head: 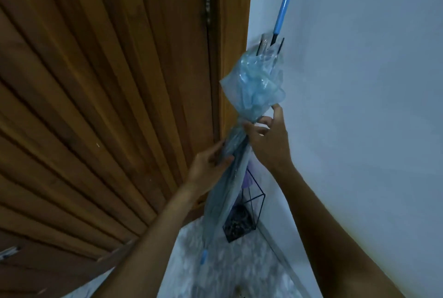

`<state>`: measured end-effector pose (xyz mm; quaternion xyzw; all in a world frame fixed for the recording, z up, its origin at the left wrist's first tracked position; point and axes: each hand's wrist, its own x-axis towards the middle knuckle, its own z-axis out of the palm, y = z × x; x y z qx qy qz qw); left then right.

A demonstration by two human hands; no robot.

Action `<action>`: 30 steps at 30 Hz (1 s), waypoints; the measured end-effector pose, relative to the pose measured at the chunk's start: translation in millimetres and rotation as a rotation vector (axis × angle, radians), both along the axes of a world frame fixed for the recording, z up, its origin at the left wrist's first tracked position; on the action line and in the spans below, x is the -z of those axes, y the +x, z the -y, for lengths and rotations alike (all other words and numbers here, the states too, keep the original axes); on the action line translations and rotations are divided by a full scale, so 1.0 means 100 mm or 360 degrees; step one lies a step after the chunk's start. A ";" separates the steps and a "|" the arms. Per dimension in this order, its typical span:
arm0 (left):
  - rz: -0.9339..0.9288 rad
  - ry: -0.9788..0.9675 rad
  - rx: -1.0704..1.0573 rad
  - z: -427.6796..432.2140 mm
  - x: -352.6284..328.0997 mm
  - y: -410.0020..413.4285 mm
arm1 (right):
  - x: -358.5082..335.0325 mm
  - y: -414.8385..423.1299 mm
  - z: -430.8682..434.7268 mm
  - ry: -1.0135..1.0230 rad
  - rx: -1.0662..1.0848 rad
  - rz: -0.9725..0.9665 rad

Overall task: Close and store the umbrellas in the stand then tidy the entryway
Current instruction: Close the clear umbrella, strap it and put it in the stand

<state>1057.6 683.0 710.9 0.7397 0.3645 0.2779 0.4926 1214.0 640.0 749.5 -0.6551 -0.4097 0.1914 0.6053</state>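
Observation:
A folded transparent blue umbrella [254, 86] stands upright in front of me, its curved blue handle [282, 0] at the top and its blue tip [203, 256] near the floor. My left hand [208, 163] grips the folded canopy at mid-length. My right hand [266, 137] pinches the canopy just above, where the plastic is gathered tight. Above my right hand the canopy bulges loose. A black wire umbrella stand [247, 211] sits on the floor in the corner behind the umbrella, with something purple [247, 181] at its top.
A slatted wooden door [100, 105] fills the left side, with its frame [236, 34] just left of the umbrella. A pale wall [359, 81] runs along the right. The floor [239, 269] below is light and mottled.

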 end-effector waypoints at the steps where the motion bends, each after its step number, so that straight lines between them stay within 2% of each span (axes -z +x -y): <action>1: 0.0008 -0.0047 -0.0029 -0.10 0.11 0.17 | 0.09 0.13 -0.12 -0.0003 -0.0007 0.0003; 6: -0.0009 -0.0211 -0.0073 -0.63 0.48 0.73 | 0.54 0.60 -0.57 0.0046 0.0017 0.0084; 11: 0.0343 -0.0450 -0.0225 -1.00 0.22 1.05 | 1.02 0.91 -0.86 0.0035 0.0036 -0.0011; 15: 0.0194 -0.0198 -0.0114 -1.14 0.31 1.19 | 1.60 1.00 -1.00 -0.0079 0.0039 -0.0086; 19: 0.0015 -0.0129 -0.0074 -1.31 0.82 1.30 | 2.36 1.02 -1.05 -0.0339 -0.0053 -0.0039; 26: -0.0152 -0.0036 -0.0045 -1.46 2.14 1.41 | 3.54 0.99 -1.03 -0.0642 -0.0131 0.0047; 28: -0.0219 0.0042 -0.0056 -1.47 2.44 1.43 | 3.79 0.98 -1.01 -0.0749 -0.0103 0.0046; 30: -0.0235 -0.0016 -0.0076 -1.47 2.67 1.45 | 3.97 0.98 -0.99 -0.0838 -0.0136 0.0041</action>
